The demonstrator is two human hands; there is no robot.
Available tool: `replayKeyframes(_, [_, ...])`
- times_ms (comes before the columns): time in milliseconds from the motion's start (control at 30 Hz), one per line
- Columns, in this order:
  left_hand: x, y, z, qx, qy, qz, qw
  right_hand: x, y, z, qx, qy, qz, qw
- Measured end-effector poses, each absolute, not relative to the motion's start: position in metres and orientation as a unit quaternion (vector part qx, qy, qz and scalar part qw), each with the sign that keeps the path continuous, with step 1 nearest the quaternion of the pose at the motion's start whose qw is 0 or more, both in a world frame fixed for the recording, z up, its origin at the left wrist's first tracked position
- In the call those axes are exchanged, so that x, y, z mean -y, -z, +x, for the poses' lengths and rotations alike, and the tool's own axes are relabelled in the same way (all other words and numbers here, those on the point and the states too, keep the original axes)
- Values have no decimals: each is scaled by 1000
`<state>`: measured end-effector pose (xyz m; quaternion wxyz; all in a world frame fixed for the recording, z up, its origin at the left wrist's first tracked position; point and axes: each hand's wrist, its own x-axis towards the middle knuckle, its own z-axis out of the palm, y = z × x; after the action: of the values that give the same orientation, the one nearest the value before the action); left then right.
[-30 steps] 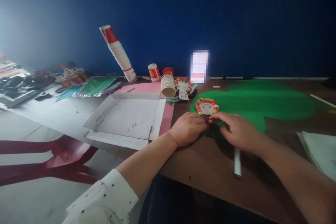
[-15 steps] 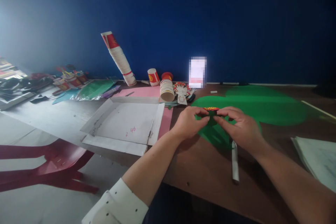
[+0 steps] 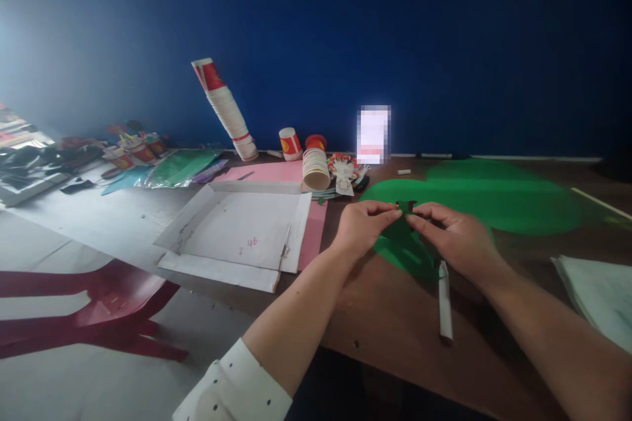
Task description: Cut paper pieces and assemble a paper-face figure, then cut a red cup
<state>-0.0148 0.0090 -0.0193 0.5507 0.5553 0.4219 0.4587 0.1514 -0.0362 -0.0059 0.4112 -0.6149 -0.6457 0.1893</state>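
Note:
Between my two hands is a small dark green piece (image 3: 405, 206), held up over a large green sheet (image 3: 474, 200) on the brown table. My left hand (image 3: 364, 223) pinches its left end between thumb and fingers. On the other side, my right hand (image 3: 447, 231) pinches the right end the same way. The fingertips of both hands are close together. A white marker-like stick (image 3: 445, 306) lies on the table below my right hand.
A shallow white box (image 3: 232, 223) sits left on pink paper (image 3: 316, 227). Behind are a leaning cup stack (image 3: 230, 115), a red and white cup (image 3: 290, 145), another stack (image 3: 316, 171) and a paper figure (image 3: 344, 177). White sheets (image 3: 597, 296) lie right; a red chair (image 3: 113, 302) stands left.
The small piece has turned: its red and yellow side has mostly gone from sight and its dark green side shows. My fingertips have shifted slightly around it.

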Motion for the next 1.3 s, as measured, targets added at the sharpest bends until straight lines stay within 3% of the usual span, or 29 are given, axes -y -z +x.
replayKeyframes(1300, [-3,16,-16,-411,-478,535,562,38,4,143,651,-187,-603,421])
